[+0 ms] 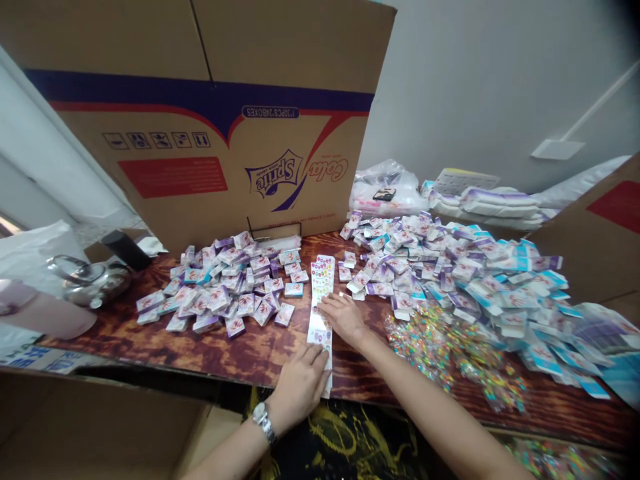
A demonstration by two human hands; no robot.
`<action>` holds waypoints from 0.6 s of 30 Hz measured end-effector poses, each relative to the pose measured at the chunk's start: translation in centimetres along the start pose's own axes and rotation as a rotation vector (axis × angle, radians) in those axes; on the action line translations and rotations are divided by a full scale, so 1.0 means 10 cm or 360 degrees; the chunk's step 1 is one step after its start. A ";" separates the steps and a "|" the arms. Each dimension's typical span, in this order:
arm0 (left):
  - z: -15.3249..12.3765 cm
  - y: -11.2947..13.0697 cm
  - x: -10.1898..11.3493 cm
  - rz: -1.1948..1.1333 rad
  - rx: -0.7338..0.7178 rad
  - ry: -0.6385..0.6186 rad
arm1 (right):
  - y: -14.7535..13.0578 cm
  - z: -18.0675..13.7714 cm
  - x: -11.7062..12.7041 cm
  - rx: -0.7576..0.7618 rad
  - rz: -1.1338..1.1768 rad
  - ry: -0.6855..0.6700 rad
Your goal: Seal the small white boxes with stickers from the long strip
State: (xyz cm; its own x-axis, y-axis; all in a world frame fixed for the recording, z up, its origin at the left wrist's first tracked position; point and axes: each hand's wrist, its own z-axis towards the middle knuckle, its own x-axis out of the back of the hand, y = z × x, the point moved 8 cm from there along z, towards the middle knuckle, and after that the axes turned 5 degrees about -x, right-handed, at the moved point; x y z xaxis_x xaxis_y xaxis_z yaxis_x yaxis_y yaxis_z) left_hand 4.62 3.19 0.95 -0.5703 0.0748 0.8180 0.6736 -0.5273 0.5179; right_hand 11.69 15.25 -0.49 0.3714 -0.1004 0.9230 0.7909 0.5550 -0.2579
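A long, narrow strip of printed stickers (pixel 323 270), white with rows of small colourful pictures, lies lengthwise on the table in front of me. Its lower end reaches the near edge. My left hand (pixel 303 379), with a metal watch on the wrist, rests on the lower part, fingers stretched across the strip. Farther up, my right hand (pixel 343 319) lies over the strip's right side, fingers extended onto its middle. Both thumbs are hard to make out. Small purple, blue and white boxes (pixel 220 287) are heaped to the left of the strip.
A larger heap of small boxes (pixel 450 260) spreads right, beside a pile of colourful wrapped pieces (pixel 450 347). A big carton (pixel 215 147) stands behind. A kettle (pixel 95 283) and pink bottle (pixel 45 310) are at left. Plastic-wrapped packs (pixel 500 203) lie at the back right.
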 end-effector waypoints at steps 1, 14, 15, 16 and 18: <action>0.01 -0.01 0.04 -0.0111 0.0066 0.0017 | -0.01 -0.02 0.06 -0.0011 0.0015 0.0031; 0.08 -0.24 0.11 -0.2760 0.1299 0.0420 | -1.14 -0.85 1.46 0.0843 0.0582 -0.0034; 0.08 -0.24 0.11 -0.2658 0.1276 0.0420 | -1.10 -0.82 1.48 0.0744 0.0629 0.0001; 0.08 -0.23 0.12 -0.2547 0.1217 0.0404 | -1.01 -0.76 1.50 0.0612 0.0661 0.0059; 0.08 -0.16 0.16 -0.2318 0.1026 0.0302 | -0.81 -0.63 1.50 0.0352 0.0678 0.0184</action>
State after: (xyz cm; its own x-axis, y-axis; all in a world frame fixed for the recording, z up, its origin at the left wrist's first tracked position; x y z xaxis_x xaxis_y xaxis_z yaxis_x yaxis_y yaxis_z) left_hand 2.98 4.89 1.65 -0.8873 0.0436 -0.4592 -0.4215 0.3276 0.8456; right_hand 13.92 4.09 13.66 0.7008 0.0897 0.7077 0.4392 0.7275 -0.5271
